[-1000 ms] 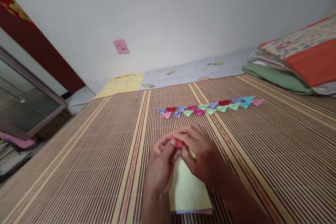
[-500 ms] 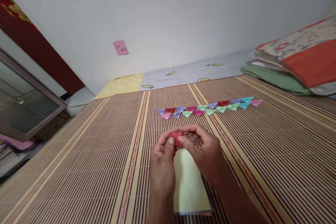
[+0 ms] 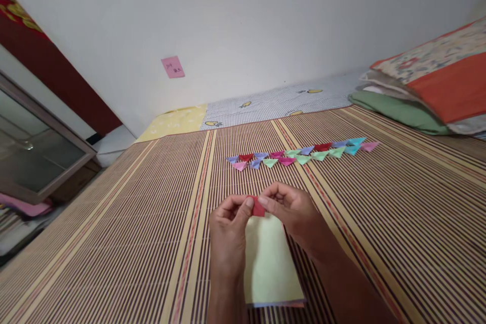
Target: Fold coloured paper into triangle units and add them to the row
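Observation:
A small folded piece of red paper is held up between my two hands. My left hand pinches its left side between thumb and fingers. At its upper right corner, my right hand grips the paper with thumb and forefinger. Below them lies a stack of coloured paper, pale green on top, partly covered by my left hand and wrist. Farther out, two rows of small folded paper triangles in red, pink, blue, green and turquoise lie on the striped mat.
Folded bedding is piled at the right by the wall. A checked and yellow cloth runs along the mat's far edge. A pink note is stuck on the wall. A glass-fronted cabinet stands at the left.
My left hand has shifted slightly left and the right fingers have moved to the paper's upper corner. The red paper is tilted differently and sits a little lower.

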A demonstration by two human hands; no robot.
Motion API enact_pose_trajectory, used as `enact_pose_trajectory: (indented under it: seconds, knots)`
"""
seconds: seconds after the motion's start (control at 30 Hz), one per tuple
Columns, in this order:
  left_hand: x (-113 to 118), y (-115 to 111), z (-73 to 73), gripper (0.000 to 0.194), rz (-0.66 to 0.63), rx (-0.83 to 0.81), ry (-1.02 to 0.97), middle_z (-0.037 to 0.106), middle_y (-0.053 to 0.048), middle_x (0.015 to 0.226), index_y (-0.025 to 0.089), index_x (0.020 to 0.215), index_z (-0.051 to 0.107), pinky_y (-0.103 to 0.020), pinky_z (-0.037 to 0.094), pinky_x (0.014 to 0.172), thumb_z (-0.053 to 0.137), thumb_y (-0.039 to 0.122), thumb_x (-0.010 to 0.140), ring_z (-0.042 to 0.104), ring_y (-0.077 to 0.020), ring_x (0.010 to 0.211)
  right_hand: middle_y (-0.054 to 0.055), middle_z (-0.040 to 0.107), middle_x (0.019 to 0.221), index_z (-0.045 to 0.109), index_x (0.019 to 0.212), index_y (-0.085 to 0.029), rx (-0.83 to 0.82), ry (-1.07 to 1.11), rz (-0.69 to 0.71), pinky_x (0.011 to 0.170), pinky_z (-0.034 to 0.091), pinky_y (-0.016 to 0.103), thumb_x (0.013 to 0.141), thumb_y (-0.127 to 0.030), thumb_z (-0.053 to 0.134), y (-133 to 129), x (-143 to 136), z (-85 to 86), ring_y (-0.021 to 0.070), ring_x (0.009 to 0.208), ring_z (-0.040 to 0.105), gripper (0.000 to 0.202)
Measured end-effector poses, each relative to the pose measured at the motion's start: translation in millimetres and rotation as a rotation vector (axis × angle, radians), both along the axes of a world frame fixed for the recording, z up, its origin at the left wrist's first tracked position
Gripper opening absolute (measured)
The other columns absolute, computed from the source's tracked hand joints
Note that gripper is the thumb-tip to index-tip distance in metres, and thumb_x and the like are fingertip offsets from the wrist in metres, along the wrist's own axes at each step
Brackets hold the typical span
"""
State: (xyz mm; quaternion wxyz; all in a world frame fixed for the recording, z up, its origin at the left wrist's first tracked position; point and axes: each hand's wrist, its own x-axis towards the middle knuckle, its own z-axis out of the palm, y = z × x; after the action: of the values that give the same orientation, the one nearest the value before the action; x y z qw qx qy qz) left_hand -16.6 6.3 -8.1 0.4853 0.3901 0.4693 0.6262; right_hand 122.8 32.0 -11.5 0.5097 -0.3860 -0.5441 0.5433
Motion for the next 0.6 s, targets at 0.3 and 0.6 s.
enact_pose_trajectory:
  seconds: [0.3, 0.6]
  knots:
    - [-1.1, 2.0, -6.5, 0.017, -0.061, -0.049, -0.073, 0.069, -0.002, 0.069, 0.015, 0.076, 0.074, -0.024, 0.047, 0.066, 0.082, 0.03, 0.077, 0.059, -0.0126, 0.066, -0.003, 0.056, 0.064, 0.064, 0.074, -0.018, 0.116, -0.121, -0.007, 0.056, 0.038, 0.025, 0.087, -0.029, 0.064, 0.0, 2.9, 0.0, 0.012, 0.061, 0.049, 0.018]
    - [0.1, 5.6, -3.4, 0.023, 0.031, -0.06, -0.23, 0.066, 0.0, 0.062, 0.014, 0.067, 0.073, -0.022, 0.046, 0.06, 0.089, 0.03, 0.064, 0.056, -0.0104, 0.059, -0.004, 0.05, 0.063, 0.057, 0.07, -0.019, 0.126, -0.277, 0.125, 0.054, 0.033, 0.025, 0.09, -0.028, 0.059, -0.7, -1.3, -7.0, 0.012, 0.059, 0.045, 0.022]
